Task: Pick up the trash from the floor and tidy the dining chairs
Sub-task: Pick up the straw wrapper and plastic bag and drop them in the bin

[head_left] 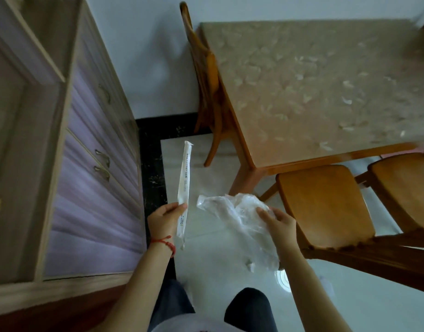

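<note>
My left hand [164,218] pinches a long, narrow white wrapper [185,178] with printed text, held upright above the pale floor. My right hand [279,222] grips a crumpled clear plastic bag [234,216], which hangs down in front of my wrist. A wooden dining chair [325,204] stands pulled out from the table, right beside my right hand. A second chair [407,188] stands further right. A third chair [203,75] is tucked against the table's far left side by the wall. A small pale scrap [250,264] shows on the floor below the bag.
The dining table [325,92] with a patterned cover fills the upper right. A tall lilac cabinet [86,164] with drawers and metal handles lines the left. A black floor border [151,168] runs along the cabinet. My legs are at the bottom centre.
</note>
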The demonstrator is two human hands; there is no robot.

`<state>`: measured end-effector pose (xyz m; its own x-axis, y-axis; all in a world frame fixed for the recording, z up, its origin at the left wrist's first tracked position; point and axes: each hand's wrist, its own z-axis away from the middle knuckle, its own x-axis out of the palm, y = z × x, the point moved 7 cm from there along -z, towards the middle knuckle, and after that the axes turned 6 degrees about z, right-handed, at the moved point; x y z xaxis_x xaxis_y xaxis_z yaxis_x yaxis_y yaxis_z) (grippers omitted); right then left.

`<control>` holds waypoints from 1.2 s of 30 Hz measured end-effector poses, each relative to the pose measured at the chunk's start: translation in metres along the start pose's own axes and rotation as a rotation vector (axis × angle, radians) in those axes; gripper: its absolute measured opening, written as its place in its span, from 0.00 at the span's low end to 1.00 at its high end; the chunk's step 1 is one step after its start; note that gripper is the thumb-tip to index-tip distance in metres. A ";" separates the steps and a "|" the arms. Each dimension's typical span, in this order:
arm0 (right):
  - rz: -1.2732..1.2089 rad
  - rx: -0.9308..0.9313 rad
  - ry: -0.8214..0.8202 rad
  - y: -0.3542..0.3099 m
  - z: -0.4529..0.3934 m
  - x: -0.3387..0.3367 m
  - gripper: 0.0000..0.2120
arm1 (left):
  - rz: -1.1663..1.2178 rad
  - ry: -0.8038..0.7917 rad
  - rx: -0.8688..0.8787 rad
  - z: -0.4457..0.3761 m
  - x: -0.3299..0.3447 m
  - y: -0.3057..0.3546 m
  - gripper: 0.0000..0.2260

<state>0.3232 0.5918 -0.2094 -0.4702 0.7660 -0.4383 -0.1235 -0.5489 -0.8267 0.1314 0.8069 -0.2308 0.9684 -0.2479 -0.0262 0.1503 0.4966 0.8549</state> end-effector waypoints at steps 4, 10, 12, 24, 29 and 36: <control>0.018 -0.044 -0.072 -0.011 -0.006 0.005 0.06 | 0.010 0.049 0.016 0.009 -0.010 0.004 0.09; 0.014 -0.099 -0.219 -0.019 -0.026 0.003 0.03 | 0.036 0.252 0.048 0.035 -0.030 -0.010 0.09; 0.020 -0.117 -0.277 -0.018 -0.028 0.003 0.02 | 0.056 0.326 0.040 0.053 -0.034 -0.020 0.07; 0.204 -0.282 -0.710 -0.001 0.013 0.024 0.04 | 0.413 0.750 -0.087 0.208 -0.067 -0.120 0.07; 0.265 -0.337 -0.833 0.018 0.046 0.046 0.04 | 0.522 0.872 -0.097 0.261 -0.092 -0.155 0.08; 0.394 -0.513 -1.021 0.042 0.126 0.066 0.05 | 0.620 1.065 -0.041 0.352 -0.124 -0.200 0.08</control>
<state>0.1764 0.5774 -0.2284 -0.8999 -0.1680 -0.4024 0.4357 -0.3113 -0.8445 -0.0891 0.4454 -0.2159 0.5546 0.8308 -0.0472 -0.4048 0.3189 0.8570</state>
